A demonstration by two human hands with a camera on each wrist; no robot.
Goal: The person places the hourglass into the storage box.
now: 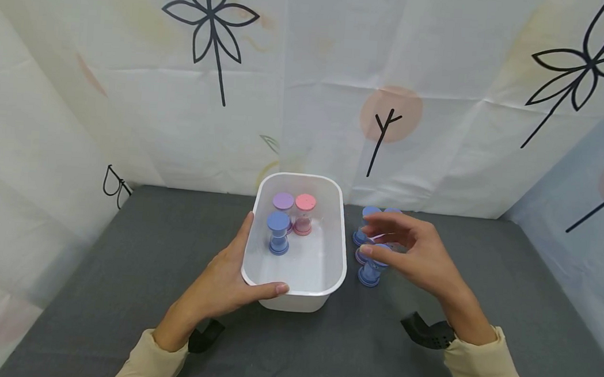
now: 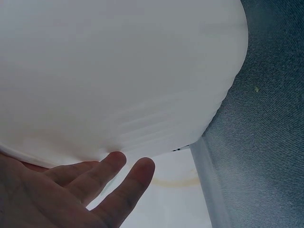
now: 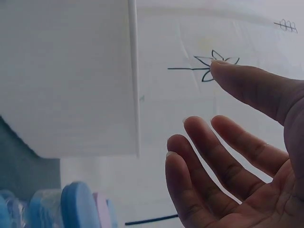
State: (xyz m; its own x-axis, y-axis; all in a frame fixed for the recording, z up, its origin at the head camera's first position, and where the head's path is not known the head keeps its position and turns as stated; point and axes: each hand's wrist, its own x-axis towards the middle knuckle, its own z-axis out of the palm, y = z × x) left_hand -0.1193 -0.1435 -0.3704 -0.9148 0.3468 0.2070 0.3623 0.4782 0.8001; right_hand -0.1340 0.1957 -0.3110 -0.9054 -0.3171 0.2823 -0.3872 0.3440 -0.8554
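A white plastic bin (image 1: pixel 323 259) stands at the middle of the table, holding a purple sand timer (image 1: pixel 283 201), a pink sand timer (image 1: pixel 304 207) and a blue sand timer (image 1: pixel 278 233). My left hand (image 1: pixel 226 279) grips the bin's near left corner, thumb over the front rim and fingers along the outer left side. In the left wrist view its fingertips (image 2: pixel 142 170) show against the bin's wall. To the right of the bin, my right hand (image 1: pixel 409 250) hovers over a group of sand timers (image 1: pixel 369 273), thumb and fingers apart with nothing between them. It partly hides that group.
The table (image 1: pixel 119 292) has a dark grey cover. Behind it hangs a white patterned cloth (image 1: pixel 316 120), with more cloth at both sides. The loose sand timers, mostly blue with some purple and pink, stand close together by the bin's right wall.
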